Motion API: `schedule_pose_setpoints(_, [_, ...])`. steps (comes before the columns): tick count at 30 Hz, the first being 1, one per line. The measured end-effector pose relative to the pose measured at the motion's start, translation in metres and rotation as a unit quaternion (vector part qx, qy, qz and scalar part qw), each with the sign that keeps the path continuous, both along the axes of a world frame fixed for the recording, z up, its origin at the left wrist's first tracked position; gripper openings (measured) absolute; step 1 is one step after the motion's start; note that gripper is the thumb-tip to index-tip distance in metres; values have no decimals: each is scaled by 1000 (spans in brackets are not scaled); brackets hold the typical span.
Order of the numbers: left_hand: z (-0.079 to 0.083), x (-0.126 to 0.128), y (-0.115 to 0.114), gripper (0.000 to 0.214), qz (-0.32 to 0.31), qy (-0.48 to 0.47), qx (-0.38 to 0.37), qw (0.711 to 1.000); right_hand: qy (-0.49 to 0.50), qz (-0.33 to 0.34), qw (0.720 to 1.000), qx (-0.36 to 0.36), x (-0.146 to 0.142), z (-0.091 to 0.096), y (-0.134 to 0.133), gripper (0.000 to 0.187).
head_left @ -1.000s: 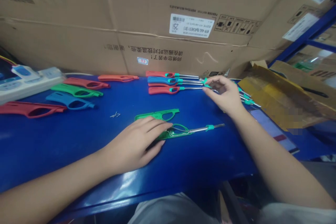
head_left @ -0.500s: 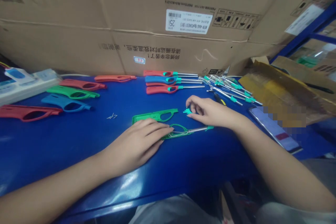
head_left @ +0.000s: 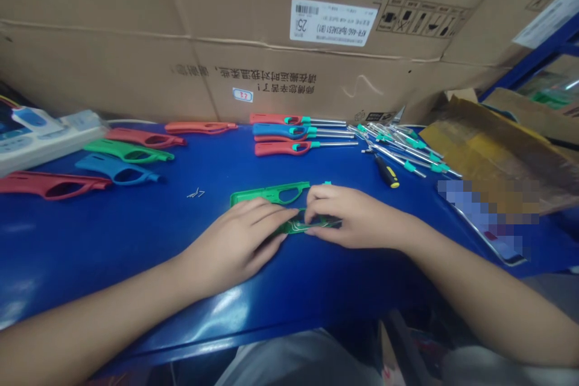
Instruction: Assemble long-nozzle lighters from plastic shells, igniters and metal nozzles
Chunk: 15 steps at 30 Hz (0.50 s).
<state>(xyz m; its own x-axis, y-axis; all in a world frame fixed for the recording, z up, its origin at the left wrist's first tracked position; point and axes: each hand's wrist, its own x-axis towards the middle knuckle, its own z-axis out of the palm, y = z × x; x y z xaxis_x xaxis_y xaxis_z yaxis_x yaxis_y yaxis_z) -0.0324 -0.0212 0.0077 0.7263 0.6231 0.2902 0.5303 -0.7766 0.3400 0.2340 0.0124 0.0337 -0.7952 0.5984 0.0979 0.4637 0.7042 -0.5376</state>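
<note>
A green lighter half-shell (head_left: 296, 227) with thin wires lies on the blue table. My left hand (head_left: 239, 238) is closed round its rear end, the fingertips pressed on it. Over its front part, my right hand (head_left: 350, 214) is bent in a pinch; what lies between the fingers is mostly hidden, as is the metal tube. A second green half-shell (head_left: 266, 193) rests just beyond my left fingers. Behind my right hand a small teal piece (head_left: 328, 183) peeks out on the table.
Red, blue and green shells (head_left: 124, 151) lie at left near a white power strip (head_left: 54, 139). At the back are lighters with metal tubes (head_left: 283, 148), loose tubes (head_left: 407, 148) and a screwdriver (head_left: 386, 172). Small pins (head_left: 196, 193), a phone (head_left: 484, 223) and a cardboard box (head_left: 271, 0) surround them.
My right hand has come away from the teal piece, toward me and slightly left, onto the wired green half-shell. My left hand has stayed on that shell. The view has shifted slightly.
</note>
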Motion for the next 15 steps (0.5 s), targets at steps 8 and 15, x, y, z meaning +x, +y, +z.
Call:
schedule_pose_setpoints(8, [-1, 0, 2, 31, -20, -9, 2, 1000, 10, 31, 999, -31, 3, 9, -3, 8])
schedule_pose_setpoints(15, [1, -4, 2, 34, -37, 15, 40, 998, 36, 45, 998, -19, 6, 10, 1, 13])
